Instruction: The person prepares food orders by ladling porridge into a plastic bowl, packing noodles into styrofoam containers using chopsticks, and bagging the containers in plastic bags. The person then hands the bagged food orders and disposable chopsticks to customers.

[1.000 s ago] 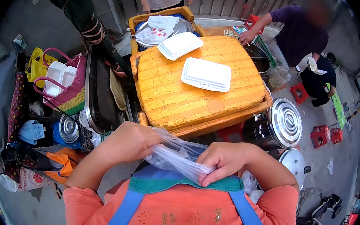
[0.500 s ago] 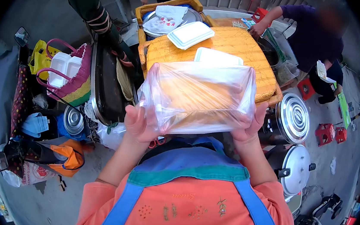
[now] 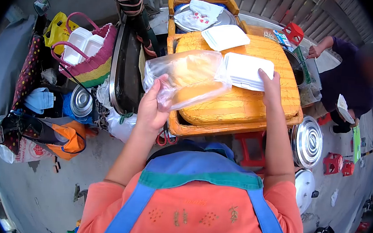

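Note:
My left hand (image 3: 153, 109) grips the lower left side of a clear plastic bag (image 3: 194, 79), its fingers partly behind the thin film. The bag hangs spread over a yellow taped box lid (image 3: 254, 107), which shows through it. My right hand (image 3: 271, 86) is closed on the right edge of a closed white foam takeout box (image 3: 245, 70), thumb on top. The box's left end touches or nearly touches the bag; I cannot tell which. A second white foam box (image 3: 225, 37) lies just behind it on the lid.
A metal tray with a cloth (image 3: 200, 15) stands at the back. On the left is a striped basket (image 3: 98, 52) with foam boxes. Lidded steel pots (image 3: 307, 141) and red stools (image 3: 332, 163) are on the right. A person in dark clothes (image 3: 345, 73) holds an open foam box.
My right hand has let go of the bag and taken hold of the nearer foam box. The bag, still in my left hand, has shifted left and narrowed. The camera view has turned.

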`<state>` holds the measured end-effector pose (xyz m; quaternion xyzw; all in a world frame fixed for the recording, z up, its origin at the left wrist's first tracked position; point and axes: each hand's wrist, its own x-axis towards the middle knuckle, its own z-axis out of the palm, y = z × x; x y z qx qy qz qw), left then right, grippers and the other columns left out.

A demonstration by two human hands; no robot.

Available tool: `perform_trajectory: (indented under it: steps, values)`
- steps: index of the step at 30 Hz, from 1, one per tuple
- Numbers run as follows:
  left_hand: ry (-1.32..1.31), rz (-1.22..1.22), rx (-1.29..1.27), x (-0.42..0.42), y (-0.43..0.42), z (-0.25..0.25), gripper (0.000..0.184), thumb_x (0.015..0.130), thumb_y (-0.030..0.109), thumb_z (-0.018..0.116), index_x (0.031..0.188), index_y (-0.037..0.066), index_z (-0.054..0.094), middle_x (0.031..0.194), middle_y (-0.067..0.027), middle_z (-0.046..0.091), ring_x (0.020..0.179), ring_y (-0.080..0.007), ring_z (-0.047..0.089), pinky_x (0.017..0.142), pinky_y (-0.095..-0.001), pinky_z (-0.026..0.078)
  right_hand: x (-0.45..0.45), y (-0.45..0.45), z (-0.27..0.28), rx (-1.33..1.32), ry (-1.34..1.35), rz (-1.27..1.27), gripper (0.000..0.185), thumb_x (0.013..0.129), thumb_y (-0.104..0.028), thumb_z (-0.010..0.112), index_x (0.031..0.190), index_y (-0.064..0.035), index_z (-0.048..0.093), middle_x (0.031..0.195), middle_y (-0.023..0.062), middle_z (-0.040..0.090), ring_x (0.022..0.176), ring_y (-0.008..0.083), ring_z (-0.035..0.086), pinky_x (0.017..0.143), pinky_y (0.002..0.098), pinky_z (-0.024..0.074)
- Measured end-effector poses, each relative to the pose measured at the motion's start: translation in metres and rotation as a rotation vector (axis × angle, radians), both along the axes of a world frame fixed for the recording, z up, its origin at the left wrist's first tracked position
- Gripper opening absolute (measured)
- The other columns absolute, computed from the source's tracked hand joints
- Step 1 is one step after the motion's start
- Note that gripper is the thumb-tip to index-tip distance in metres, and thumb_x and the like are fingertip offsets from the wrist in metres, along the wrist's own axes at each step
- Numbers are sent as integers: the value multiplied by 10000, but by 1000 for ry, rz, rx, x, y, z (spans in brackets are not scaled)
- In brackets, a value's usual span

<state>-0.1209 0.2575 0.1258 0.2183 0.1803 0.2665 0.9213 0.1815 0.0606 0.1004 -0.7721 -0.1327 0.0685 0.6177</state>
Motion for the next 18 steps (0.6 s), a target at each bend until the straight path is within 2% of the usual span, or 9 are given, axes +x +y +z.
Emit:
perform_trajectory:
  steps: [2,3,7,8,11,12,13,16,18]
  values:
    - [-97,-42,23,-19,15,-14,297,929,264,506,1163,83,533,1012,-20,583,814,-102,542,574,-212,413,4,-6,1,309,231,44,564,803,-182,674,1198,89,376,1061,197,550,937,246,575,791,329,484]
    - [-199,-109,60,-28,20,-16,298,932,274,499,1161,87,535,1021,-23,582,825,-104,543,570,-208,409,6,-13,4,396,319,64,486,818,-134,650,1175,86,402,1075,185,550,957,244,573,825,354,487]
    - [-46,14,39,-33,9,6,314,956,289,440,1202,102,496,1078,-58,568,861,-159,546,645,-267,431,-21,-30,31,517,469,201,429,845,-179,613,1168,47,446,1097,144,565,998,228,571,868,358,473]
    - [-93,-23,34,-32,8,5,326,964,286,416,1227,102,470,1127,-76,558,921,-201,557,727,-321,458,-37,-28,46,581,531,272,422,855,-207,598,1184,22,466,1121,128,572,1032,223,566,889,351,465]
    - [-64,-57,18,-18,-12,16,327,964,282,412,1232,101,462,1166,-84,545,996,-227,553,778,-354,477,-103,-4,84,574,643,308,417,859,-220,588,1181,19,471,1122,115,573,1035,206,562,908,353,452]
    - [-93,-103,27,-17,-17,17,363,966,286,403,1265,82,436,1224,-89,521,1090,-243,524,885,-388,452,-118,4,89,593,672,382,423,847,-204,608,1171,21,455,1093,123,569,1016,204,565,895,350,457]
    - [-98,-118,30,-15,-22,21,363,966,286,403,1265,82,436,1224,-89,521,1090,-243,524,885,-388,452,-129,11,93,609,699,460,433,836,-189,629,1161,23,438,1064,131,564,996,202,567,883,347,462]
    - [-57,-143,0,-17,-37,39,456,972,306,376,1337,35,350,1326,-83,453,1191,-219,460,1028,-384,340,-152,22,97,500,570,477,472,813,-167,658,1168,28,416,1058,144,562,997,198,564,872,342,466]
    - [-117,-160,-28,-27,-37,47,467,955,271,422,1354,49,321,1334,-91,434,1197,-227,452,1029,-387,342,-157,20,97,506,581,467,500,797,-155,675,1174,32,405,1055,150,561,992,200,565,866,339,468]
